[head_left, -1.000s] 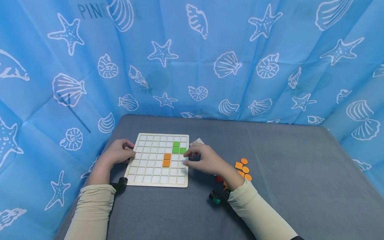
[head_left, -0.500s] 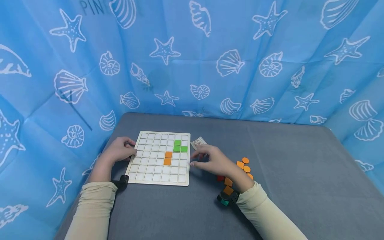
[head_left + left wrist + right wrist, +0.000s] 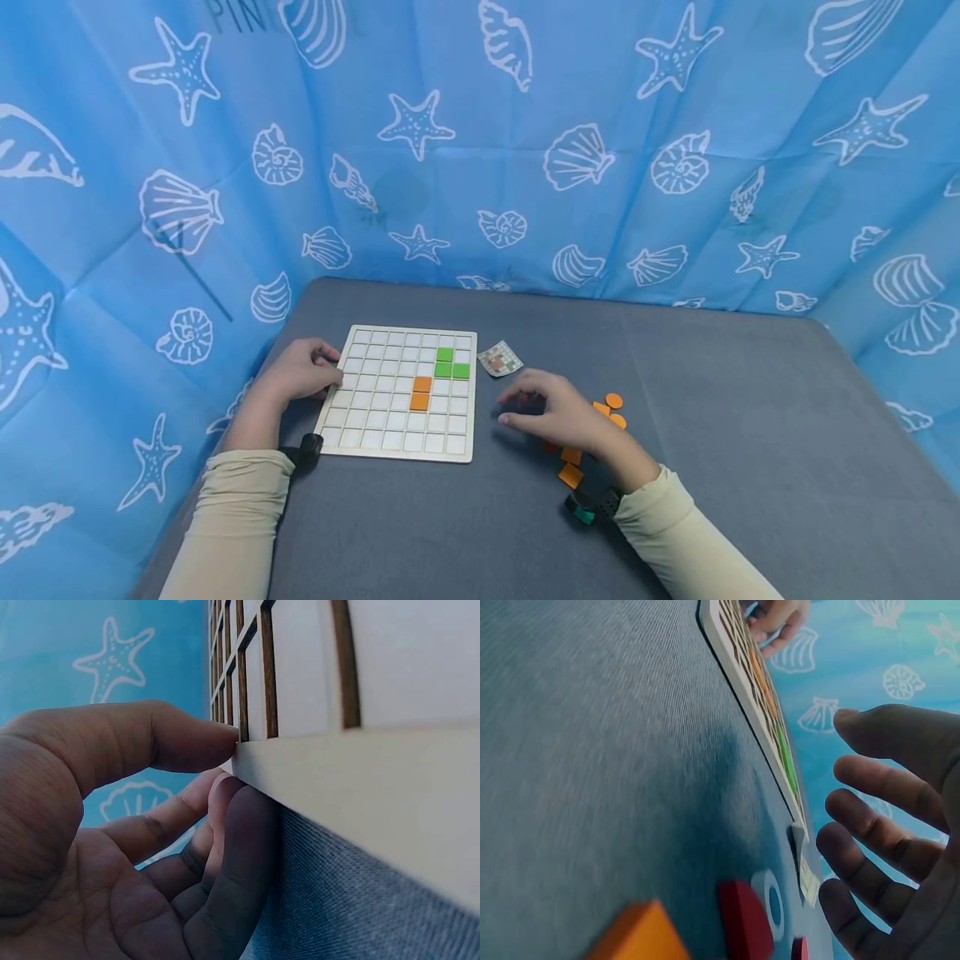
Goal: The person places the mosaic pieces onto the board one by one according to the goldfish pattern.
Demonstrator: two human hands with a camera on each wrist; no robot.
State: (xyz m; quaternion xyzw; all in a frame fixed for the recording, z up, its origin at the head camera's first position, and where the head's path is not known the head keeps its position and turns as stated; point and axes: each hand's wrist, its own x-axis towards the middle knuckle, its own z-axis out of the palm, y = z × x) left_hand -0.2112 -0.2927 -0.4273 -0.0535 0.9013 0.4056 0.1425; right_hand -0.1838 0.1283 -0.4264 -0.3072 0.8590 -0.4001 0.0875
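Observation:
A pale board with a grid of white squares (image 3: 375, 404) lies flat on the grey table. Several green squares (image 3: 445, 369) sit in its upper right part, and two orange squares (image 3: 421, 393) nearer its middle. My left hand (image 3: 300, 375) holds the board's left edge; in the left wrist view the thumb (image 3: 180, 739) lies on the rim with curled fingers below it. To the right of the board, my right hand (image 3: 555, 408) hovers over the table with loosely bent fingers and nothing between them. A small patterned card (image 3: 500, 359) lies just beyond it.
Loose orange pieces (image 3: 571, 476) lie partly hidden under my right forearm. In the right wrist view a red piece (image 3: 744, 919) and a white ring (image 3: 769, 904) lie near an orange block (image 3: 645, 937). A blue shell-print curtain (image 3: 480, 167) encloses the table's back and sides.
My right hand has moved right, away from the board's right edge, uncovering the patterned card. The left hand stays at the board's left edge. The head view has shifted slightly.

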